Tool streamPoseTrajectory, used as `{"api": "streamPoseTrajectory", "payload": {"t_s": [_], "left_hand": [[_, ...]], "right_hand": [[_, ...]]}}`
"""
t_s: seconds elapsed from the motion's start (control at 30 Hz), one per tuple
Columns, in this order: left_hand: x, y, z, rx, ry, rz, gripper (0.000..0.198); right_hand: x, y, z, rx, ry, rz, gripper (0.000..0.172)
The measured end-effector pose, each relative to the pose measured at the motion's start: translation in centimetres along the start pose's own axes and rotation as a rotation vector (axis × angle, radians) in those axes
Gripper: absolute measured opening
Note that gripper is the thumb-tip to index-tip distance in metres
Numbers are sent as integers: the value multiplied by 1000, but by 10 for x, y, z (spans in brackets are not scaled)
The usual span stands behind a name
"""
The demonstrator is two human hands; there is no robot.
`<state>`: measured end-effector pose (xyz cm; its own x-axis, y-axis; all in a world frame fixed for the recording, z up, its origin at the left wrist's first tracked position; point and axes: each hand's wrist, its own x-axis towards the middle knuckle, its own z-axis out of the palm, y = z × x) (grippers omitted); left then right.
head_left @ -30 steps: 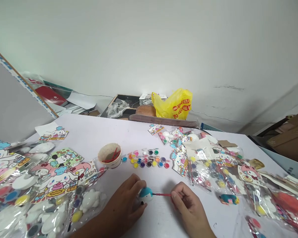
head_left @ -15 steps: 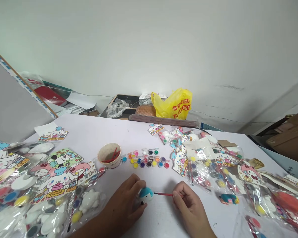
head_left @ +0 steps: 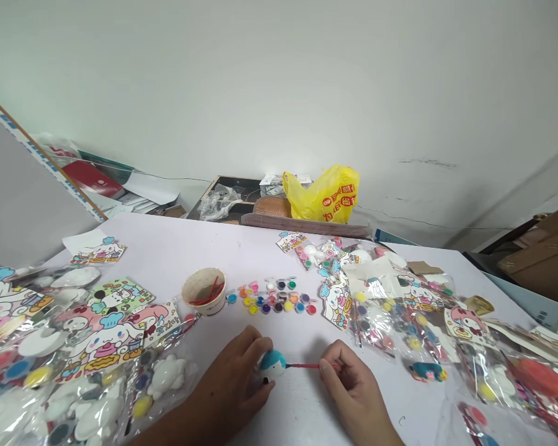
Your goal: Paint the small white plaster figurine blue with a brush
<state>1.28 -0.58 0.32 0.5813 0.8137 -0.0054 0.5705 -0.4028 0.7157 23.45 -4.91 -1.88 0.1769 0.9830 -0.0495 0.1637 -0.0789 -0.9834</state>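
Between the thumb and fingers of my left hand (head_left: 242, 378) is a small white figurine (head_left: 275, 370) with a blue painted top and a dark spot low on its side. My right hand (head_left: 353, 387) pinches a thin red paintbrush (head_left: 307, 365), held almost level. The brush's dark tip meets the right edge of the figurine's blue area. Fingers hide the figurine's left side. Beyond both hands lie several small paint pots (head_left: 279, 297) in many colours. To their left stands a paper cup (head_left: 199, 285) with murky liquid and red brushes in it.
Bagged figurine kits (head_left: 93, 347) crowd the table's left side, and more kits (head_left: 381, 316) cover the right. A painted blue figurine (head_left: 428, 371) lies right of my right hand. Behind the table's far edge sits a yellow plastic bag (head_left: 325, 195).
My right hand has shifted slightly left, bringing the brush tip closer against the figurine. The left hand keeps the figurine in nearly the same place.
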Motion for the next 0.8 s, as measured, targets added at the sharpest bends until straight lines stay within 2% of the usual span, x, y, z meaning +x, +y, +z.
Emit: {"api": "streamPoseTrajectory", "payload": {"t_s": [0.27, 0.43, 0.6, 0.8], "left_hand": [[0, 0, 0, 16, -12, -2, 30], [0, 3, 0, 40, -22, -10, 31], [1, 2, 1, 67, -27, -3, 32], [1, 3, -1, 89, -48, -6, 31]], "right_hand": [[-1, -3, 1, 33, -19, 19, 45], [0, -2, 2, 12, 31, -3, 45], [0, -1, 2, -1, -15, 12, 43], [0, -1, 2, 27, -6, -14, 41]]}}
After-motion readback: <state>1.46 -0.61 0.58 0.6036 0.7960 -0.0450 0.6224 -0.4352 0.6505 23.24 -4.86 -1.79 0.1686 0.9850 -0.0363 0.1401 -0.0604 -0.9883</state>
